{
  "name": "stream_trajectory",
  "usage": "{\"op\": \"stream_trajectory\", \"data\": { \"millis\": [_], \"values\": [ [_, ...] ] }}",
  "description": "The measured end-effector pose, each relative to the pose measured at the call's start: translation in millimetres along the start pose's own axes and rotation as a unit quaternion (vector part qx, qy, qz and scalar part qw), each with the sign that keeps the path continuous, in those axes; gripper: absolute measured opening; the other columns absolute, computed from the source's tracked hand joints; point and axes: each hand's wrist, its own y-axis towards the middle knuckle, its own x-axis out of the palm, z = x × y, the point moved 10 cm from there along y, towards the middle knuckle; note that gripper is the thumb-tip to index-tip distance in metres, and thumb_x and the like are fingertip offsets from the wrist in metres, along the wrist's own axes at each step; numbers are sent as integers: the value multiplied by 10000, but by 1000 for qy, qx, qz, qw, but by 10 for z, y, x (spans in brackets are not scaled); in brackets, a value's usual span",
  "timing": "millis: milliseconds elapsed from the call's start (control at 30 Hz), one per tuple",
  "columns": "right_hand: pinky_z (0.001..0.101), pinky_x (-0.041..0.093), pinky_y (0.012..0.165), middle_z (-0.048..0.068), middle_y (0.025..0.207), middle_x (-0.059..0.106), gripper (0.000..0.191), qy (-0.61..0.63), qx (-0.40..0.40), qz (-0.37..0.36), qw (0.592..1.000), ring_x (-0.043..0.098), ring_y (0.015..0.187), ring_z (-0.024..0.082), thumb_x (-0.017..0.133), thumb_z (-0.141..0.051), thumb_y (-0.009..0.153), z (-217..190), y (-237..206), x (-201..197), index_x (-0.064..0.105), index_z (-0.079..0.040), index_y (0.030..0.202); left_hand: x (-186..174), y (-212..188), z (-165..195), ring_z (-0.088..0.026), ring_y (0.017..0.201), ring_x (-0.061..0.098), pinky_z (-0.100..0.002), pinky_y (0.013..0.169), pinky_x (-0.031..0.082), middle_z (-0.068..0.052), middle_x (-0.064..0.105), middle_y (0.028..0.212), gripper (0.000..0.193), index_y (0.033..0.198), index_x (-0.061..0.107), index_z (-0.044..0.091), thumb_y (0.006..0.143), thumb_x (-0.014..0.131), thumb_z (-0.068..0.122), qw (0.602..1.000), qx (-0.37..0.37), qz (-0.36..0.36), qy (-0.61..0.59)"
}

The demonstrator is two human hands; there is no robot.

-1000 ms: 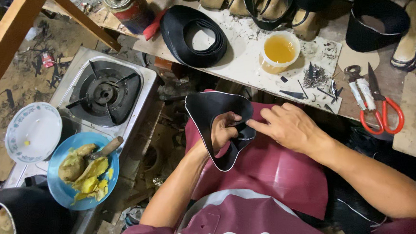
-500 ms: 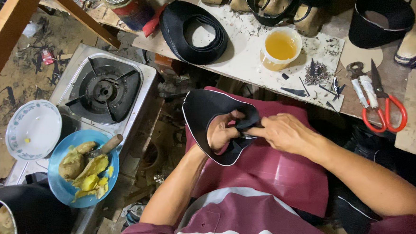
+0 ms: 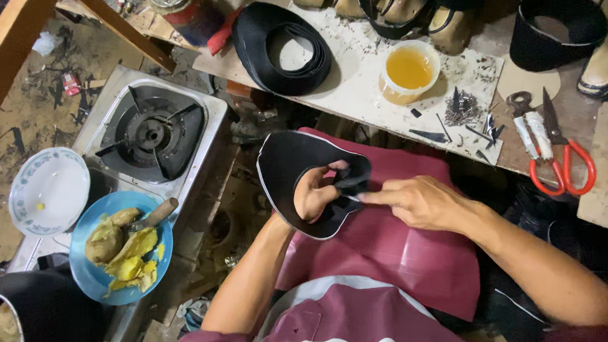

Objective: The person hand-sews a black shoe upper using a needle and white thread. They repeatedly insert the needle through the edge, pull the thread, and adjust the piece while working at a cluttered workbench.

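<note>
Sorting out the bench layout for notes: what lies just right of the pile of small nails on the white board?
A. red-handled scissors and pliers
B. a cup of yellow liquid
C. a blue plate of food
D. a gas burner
A: the red-handled scissors and pliers lie right of the nails; the cup sits to their left, and the plate and burner are far left.

Thing: black shoe upper [image 3: 286,168], a flat curved piece.
Look: dark, matte, with a thin pale edge along its outer rim.
Pose: bent open over my lap, wide part up and left, narrow ends folded toward the right.
Place: above my maroon apron [image 3: 398,256], just below the worktop [image 3: 355,92].
</note>
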Motion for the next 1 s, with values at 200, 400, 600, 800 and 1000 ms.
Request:
{"op": "stream_trajectory", "data": {
  "millis": [200,400,600,800,1000],
  "values": [
    [398,560,727,116,978,697,301,-71,47,209,974,691,840,306,659,-74,872,328,-125,-780,738,-79,1162,-149,-95,195,-115,940,588,-292,848,506,-7,657,1014,290,1155,675,16,880,594,59,990,26,60,124],
    [494,450,1099,171,1398,591,433,-217,126,321,913,549,1289,373,784,-312,892,704,163,-1367,737,-60,1241,103,-256,707,-150,1014,606,-342,909,495,-30,643,1059,361,1179,621,0,832,603,97,962,133,115,210],
    [651,228,1135,175,1675,261,641,-212,208,232,926,176,1528,440,889,-472,689,1030,423,-1380,763,-74,1175,-78,-326,595,-153,997,573,-342,891,504,-67,628,1054,289,1191,654,-3,956,637,164,958,107,116,240],
    [565,281,1239,212,1623,409,421,-203,147,312,916,317,1516,420,869,-354,761,857,180,-1317,786,-68,1059,-269,-145,188,-91,920,509,-270,831,474,11,583,1010,353,1314,602,31,967,585,93,991,82,96,53],
    [386,522,1002,157,1258,609,261,0,68,304,950,638,1159,294,767,-207,845,120,-7,-896,759,-79,1072,-88,-80,299,-89,870,505,-257,793,438,1,579,969,488,1425,534,38,941,583,56,994,85,75,2]
  ]
}}
